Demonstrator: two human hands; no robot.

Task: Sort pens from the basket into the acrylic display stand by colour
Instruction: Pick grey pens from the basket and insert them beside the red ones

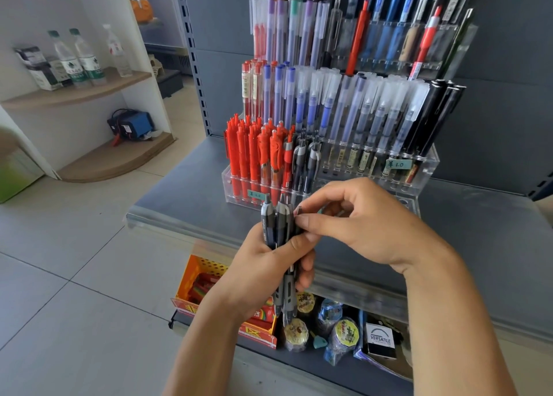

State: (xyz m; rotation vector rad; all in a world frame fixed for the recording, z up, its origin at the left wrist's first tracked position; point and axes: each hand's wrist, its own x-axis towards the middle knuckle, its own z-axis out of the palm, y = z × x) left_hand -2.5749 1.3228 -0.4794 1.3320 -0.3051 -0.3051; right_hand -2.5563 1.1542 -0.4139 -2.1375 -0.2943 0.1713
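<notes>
head view: left hand (pixel 263 264) grips a bundle of dark pens (pixel 276 225) upright, at 6 o'clock of the acrylic display stand (pixel 329 183). right hand (pixel 368 219) pinches the top of one pen in the bundle with thumb and forefinger. stand sits on the grey shelf (pixel 185 192); red pens (pixel 254 153) fill its front row at 9 o'clock, a few dark pens beside them. orange basket (pixel 194 276) on lower shelf, 6 o'clock.
</notes>
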